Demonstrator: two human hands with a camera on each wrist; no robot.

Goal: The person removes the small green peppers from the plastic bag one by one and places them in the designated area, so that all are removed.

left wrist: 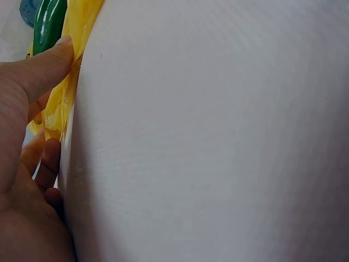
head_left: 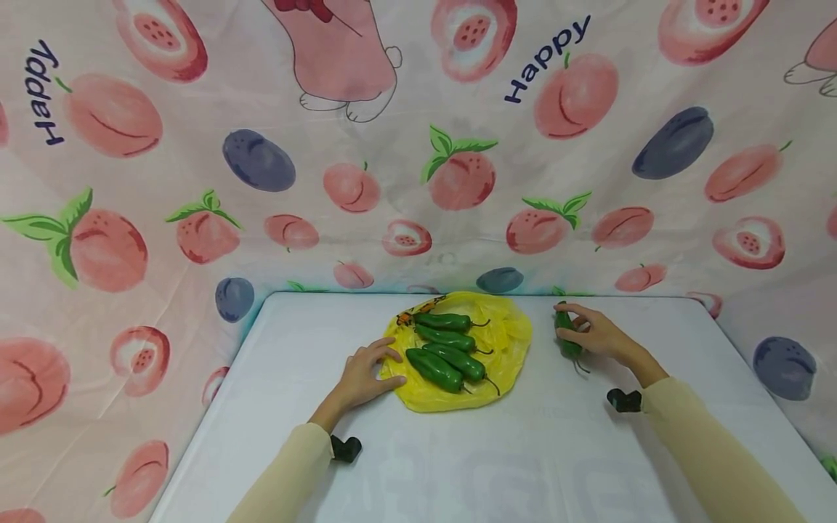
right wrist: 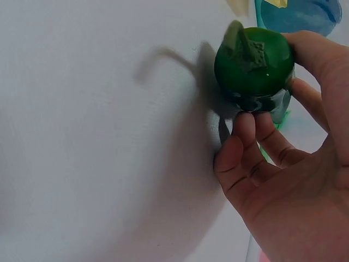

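Several green chili peppers (head_left: 445, 349) lie side by side on a yellow plastic bag (head_left: 513, 341), stems pointing right. My left hand (head_left: 362, 374) rests at the bag's left edge, thumb and fingers spread and touching the plastic. In the left wrist view, the thumb lies against the yellow bag (left wrist: 84, 27) beside one green pepper (left wrist: 49, 24). Right of the bag, my right hand (head_left: 598, 334) holds another green chili pepper (head_left: 567, 341) between thumb and fingers, stem toward me. The right wrist view shows this pepper (right wrist: 256, 60) from its stem end, close to the table.
An orange and black patterned piece (head_left: 418, 311) lies at the bag's upper left. The white table (head_left: 510, 465) meets a fruit-printed cloth (head_left: 392, 138) along its back edge. Black wrist devices (head_left: 624, 401) sit at both cuffs.
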